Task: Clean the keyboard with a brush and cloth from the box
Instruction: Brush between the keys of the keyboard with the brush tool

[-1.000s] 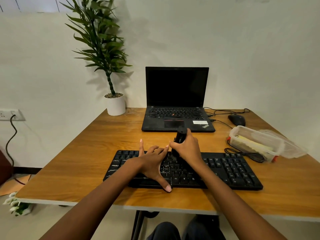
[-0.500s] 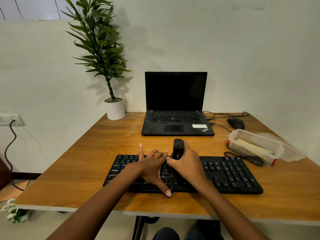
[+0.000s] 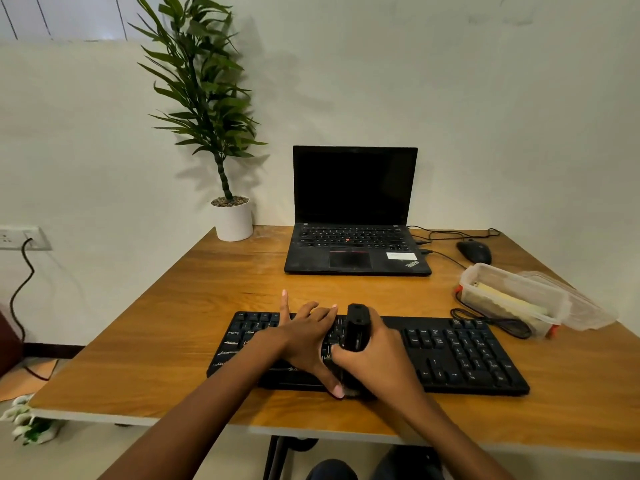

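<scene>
Wooden desk (image 3: 194, 306) against a plain wall, and the black keyboard (image 3: 464, 355) lies along its near edge in front of you. Your left hand (image 3: 304, 337) rests flat on the left-centre keys, fingers spread and straight, with the thumb down at the front edge. It grips nothing and only pins the board. Your right hand (image 3: 377, 362) is curled round the dark handle of the brush (image 3: 356, 327), which stands nearly upright over the middle rows just beside your left fingertips. The bristles are hidden under your palm, so you cannot tell how hard they press. You appear to be mid-sweep. Keep the left hand bearing down so the keyboard does not skate, and hold the brush tilted enough that the bristles flick into the gaps between keys rather than riding over the caps. Work in one direction, row by row, toward the untouched right-hand block and number pad. The clear box (image 3: 502, 306) sits open well to the right, near the mouse (image 3: 474, 251), with a pale cloth (image 3: 509, 297) apparently still inside — that wipe looks yet to come. Against a second ago, the brush has come toward you: its handle top then poked past the keyboard's far edge toward the laptop (image 3: 353, 209), and it now sits over the keys, while your left hand has not shifted.
</scene>
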Demonstrator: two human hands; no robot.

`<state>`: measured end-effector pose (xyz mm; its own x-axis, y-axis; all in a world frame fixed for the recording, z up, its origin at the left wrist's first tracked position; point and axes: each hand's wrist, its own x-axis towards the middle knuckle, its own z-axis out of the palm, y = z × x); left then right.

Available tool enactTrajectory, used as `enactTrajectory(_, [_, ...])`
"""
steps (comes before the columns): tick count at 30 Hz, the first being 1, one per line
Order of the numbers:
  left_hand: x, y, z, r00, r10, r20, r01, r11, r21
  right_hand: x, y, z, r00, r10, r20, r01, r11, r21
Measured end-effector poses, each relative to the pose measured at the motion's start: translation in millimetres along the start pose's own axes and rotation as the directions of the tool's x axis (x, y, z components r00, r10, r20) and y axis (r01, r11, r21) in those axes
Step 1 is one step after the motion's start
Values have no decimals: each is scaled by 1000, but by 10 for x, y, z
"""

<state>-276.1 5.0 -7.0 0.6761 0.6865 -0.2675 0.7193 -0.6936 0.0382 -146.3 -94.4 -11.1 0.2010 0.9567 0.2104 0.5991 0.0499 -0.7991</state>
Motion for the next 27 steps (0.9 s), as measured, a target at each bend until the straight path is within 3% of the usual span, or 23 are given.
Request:
enactTrajectory(5, [-44, 32, -35, 1000, -19, 11, 19, 1000, 0, 407, -32, -72, 986, -10, -167, 8, 1000, -13])
enactTrajectory(13, [-34, 1, -10, 1000, 5, 2, -5, 1000, -23, 81, -12, -9, 1000, 8, -5, -7, 997, 76])
enactTrajectory(18, [-88, -47, -46, 999, -14, 42, 15, 1000, -19, 505, -8, -69, 987, -26, -161, 32, 999, 29])
enactTrajectory(22, [-145, -215, -108, 992, -74, 99, 74, 997, 7, 622, 69, -36, 995, -27, -97, 23, 999, -38])
enactTrajectory(27, [-128, -212, -105, 996, -45, 76, 44, 999, 17, 270, -5, -11, 999, -33, 23, 32, 999, 36])
